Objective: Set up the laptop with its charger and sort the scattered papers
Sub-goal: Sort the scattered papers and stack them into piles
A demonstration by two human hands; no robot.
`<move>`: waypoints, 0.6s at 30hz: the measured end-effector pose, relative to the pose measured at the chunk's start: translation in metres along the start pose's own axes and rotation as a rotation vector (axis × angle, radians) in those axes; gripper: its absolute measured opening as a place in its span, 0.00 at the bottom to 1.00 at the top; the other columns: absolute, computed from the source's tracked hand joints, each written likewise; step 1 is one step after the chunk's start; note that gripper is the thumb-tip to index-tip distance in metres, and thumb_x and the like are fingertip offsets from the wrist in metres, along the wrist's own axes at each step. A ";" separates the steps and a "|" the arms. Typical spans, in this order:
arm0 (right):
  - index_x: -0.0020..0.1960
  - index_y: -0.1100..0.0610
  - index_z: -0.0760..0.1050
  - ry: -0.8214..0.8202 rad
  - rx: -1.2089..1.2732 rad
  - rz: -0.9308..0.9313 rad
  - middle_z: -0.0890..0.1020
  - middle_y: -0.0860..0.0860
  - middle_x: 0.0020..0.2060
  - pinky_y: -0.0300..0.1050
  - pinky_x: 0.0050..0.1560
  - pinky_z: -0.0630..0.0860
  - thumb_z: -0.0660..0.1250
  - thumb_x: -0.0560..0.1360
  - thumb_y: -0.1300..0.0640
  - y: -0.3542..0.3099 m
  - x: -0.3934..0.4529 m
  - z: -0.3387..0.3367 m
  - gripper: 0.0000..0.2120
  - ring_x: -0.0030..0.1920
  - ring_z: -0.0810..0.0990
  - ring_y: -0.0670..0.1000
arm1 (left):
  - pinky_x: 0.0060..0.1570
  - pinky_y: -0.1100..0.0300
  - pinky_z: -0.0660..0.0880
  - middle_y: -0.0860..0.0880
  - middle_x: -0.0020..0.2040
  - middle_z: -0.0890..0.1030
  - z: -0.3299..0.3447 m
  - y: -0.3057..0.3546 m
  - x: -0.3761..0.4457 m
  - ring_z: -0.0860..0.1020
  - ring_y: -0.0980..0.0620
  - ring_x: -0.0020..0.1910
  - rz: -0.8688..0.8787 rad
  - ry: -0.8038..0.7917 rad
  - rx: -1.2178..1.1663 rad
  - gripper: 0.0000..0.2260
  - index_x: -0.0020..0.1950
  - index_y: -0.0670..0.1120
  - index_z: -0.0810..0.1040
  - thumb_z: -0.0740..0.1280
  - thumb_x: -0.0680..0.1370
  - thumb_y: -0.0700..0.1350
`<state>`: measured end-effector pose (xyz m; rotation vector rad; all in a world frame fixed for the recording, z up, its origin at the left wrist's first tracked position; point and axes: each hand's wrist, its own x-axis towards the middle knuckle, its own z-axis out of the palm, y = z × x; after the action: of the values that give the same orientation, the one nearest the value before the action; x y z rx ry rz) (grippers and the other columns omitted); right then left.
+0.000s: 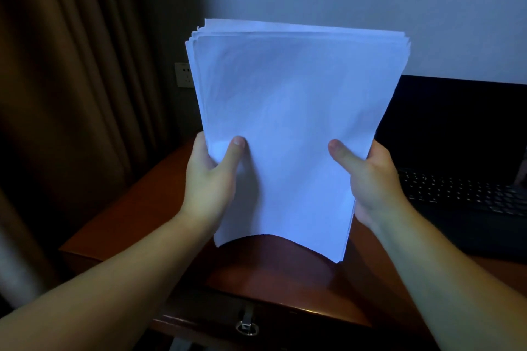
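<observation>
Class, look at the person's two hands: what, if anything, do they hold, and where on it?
Both hold the stack of papers by its lower side edges: left hand left edge, right hand right edge, thumbs in front.

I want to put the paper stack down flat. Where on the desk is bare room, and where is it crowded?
Bare wood shows on the desk left of the paper stack, out to its left edge, and below the stack toward the drawer handle. The right side is crowded: the laptop fills it. Left hand and right hand grip the stack.

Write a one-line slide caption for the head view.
Both hands, left and right, hold a paper stack upright over a desk beside a laptop.
</observation>
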<state>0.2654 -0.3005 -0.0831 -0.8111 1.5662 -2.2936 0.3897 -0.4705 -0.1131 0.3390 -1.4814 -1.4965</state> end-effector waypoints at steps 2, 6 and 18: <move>0.53 0.50 0.80 0.002 -0.019 -0.022 0.88 0.43 0.47 0.43 0.46 0.82 0.68 0.79 0.64 -0.005 0.003 0.003 0.09 0.49 0.87 0.47 | 0.53 0.64 0.77 0.60 0.56 0.85 0.005 0.007 0.003 0.83 0.61 0.58 0.012 0.007 -0.010 0.08 0.60 0.56 0.76 0.68 0.83 0.45; 0.52 0.48 0.80 -0.027 -0.045 -0.070 0.87 0.42 0.47 0.42 0.47 0.82 0.68 0.79 0.64 -0.018 0.009 0.001 0.10 0.51 0.86 0.46 | 0.58 0.58 0.79 0.56 0.59 0.85 0.005 0.011 0.010 0.82 0.57 0.60 0.049 -0.013 0.020 0.12 0.63 0.54 0.76 0.70 0.80 0.50; 0.52 0.47 0.78 0.029 -0.056 -0.006 0.87 0.38 0.42 0.32 0.39 0.79 0.69 0.78 0.68 0.012 -0.004 -0.009 0.15 0.44 0.85 0.39 | 0.51 0.71 0.75 0.64 0.55 0.83 0.014 -0.003 0.001 0.81 0.65 0.57 0.121 -0.023 0.094 0.13 0.60 0.59 0.74 0.70 0.82 0.43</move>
<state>0.2624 -0.2968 -0.0980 -0.7998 1.6489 -2.2850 0.3771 -0.4640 -0.1124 0.2831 -1.5658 -1.3424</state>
